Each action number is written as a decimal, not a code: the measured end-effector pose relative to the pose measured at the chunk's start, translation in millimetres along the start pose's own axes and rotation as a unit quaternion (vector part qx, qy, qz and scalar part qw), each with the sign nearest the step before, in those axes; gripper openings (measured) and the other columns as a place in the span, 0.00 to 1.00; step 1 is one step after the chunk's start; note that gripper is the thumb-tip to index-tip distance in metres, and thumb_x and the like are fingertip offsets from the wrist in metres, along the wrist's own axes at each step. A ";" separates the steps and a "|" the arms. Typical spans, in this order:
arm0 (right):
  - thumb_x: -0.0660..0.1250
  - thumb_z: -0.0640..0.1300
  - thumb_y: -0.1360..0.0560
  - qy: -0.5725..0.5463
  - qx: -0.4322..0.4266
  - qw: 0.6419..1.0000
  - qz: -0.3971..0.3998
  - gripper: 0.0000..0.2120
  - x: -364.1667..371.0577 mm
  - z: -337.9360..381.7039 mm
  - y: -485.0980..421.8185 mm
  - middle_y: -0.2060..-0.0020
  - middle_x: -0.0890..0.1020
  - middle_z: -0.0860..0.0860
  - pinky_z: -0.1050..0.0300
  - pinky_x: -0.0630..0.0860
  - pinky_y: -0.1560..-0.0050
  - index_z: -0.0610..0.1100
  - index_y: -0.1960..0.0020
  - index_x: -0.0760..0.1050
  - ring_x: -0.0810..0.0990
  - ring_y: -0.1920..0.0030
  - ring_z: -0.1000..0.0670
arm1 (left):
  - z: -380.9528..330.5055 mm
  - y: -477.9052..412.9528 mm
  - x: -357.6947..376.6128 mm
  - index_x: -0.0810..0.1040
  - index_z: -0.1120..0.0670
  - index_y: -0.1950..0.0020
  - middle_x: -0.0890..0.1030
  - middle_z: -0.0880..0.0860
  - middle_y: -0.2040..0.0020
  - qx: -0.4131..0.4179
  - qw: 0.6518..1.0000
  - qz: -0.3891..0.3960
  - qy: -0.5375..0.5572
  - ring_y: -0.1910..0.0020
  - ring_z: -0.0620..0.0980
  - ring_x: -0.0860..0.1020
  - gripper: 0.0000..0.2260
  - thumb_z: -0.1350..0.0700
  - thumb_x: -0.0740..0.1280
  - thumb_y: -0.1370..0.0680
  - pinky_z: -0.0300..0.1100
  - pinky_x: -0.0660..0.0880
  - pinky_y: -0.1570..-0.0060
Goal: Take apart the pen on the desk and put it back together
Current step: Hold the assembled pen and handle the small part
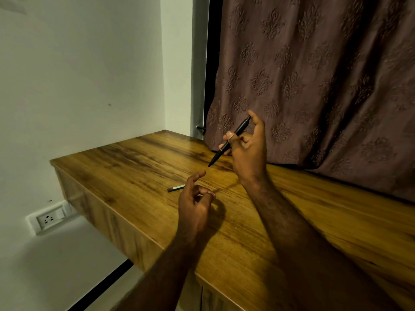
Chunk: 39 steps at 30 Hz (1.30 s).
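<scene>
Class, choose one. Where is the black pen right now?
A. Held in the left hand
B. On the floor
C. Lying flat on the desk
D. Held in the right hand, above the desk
D: the right hand pinches the black pen, tilted, clear of the desk.

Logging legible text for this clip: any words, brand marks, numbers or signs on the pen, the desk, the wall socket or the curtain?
None can be read.
Black pen in the right hand: no print shows.
Small piece on the desk: too small to tell.
Wall socket: no lettering visible.
Curtain: embossed pattern only.
</scene>
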State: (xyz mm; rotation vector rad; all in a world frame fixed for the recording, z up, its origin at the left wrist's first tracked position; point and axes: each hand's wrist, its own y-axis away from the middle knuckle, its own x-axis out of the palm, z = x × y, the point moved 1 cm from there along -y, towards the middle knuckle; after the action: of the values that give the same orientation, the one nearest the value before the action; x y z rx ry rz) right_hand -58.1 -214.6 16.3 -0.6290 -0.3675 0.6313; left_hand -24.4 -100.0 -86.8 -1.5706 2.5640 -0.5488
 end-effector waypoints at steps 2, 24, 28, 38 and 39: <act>0.64 0.34 0.23 0.013 -0.004 1.000 0.000 0.26 0.0 0.8 0.4 0.61 0.83 0.41 0.57 0.81 0.62 0.48 0.28 0.62 0.84 0.63 0.47 | 0.4 0.4 0.0 0.73 0.45 0.35 0.80 0.59 0.58 0.000 1.000 0.000 0.000 0.59 0.53 0.79 0.22 0.67 0.63 0.24 0.49 0.76 0.57; 0.64 0.35 0.22 -0.002 0.008 1.000 -0.002 0.27 -0.1 2.4 0.2 0.60 0.83 0.41 0.58 0.79 0.64 0.49 0.28 0.59 0.85 0.64 0.48 | 1.3 -0.4 -1.5 0.73 0.43 0.36 0.80 0.58 0.59 0.012 1.000 0.003 -0.012 0.64 0.48 0.76 0.22 0.61 0.64 0.27 0.49 0.73 0.60; 0.65 0.34 0.23 0.010 0.003 1.000 -0.007 0.25 -1.0 3.4 0.9 0.62 0.83 0.44 0.58 0.80 0.63 0.48 0.29 0.63 0.84 0.64 0.48 | 1.0 -0.1 -1.7 0.73 0.43 0.36 0.80 0.60 0.58 0.009 1.000 0.005 -0.010 0.63 0.50 0.77 0.22 0.65 0.64 0.24 0.48 0.74 0.60; 0.65 0.34 0.23 0.002 0.004 1.000 -0.010 0.25 -1.9 1.6 -1.5 0.61 0.84 0.41 0.49 0.82 0.60 0.49 0.30 0.63 0.85 0.63 0.45 | 0.9 -0.3 0.2 0.74 0.41 0.38 0.80 0.61 0.58 0.007 1.000 -0.004 -0.009 0.63 0.52 0.77 0.22 0.62 0.64 0.27 0.50 0.74 0.59; 0.65 0.34 0.23 -0.005 0.006 1.000 -0.012 0.26 -1.1 1.5 -1.9 0.60 0.83 0.40 0.49 0.82 0.60 0.50 0.29 0.63 0.85 0.63 0.44 | 0.6 -0.6 0.1 0.74 0.42 0.38 0.79 0.61 0.59 0.009 1.000 -0.004 -0.008 0.64 0.50 0.76 0.22 0.63 0.64 0.26 0.48 0.73 0.60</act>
State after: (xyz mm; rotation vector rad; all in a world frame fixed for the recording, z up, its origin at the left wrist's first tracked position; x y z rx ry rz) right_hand -58.8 -215.8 18.5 -0.6086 -0.3800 0.6145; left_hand -23.8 -100.6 -87.1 -1.5737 2.5351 -0.5558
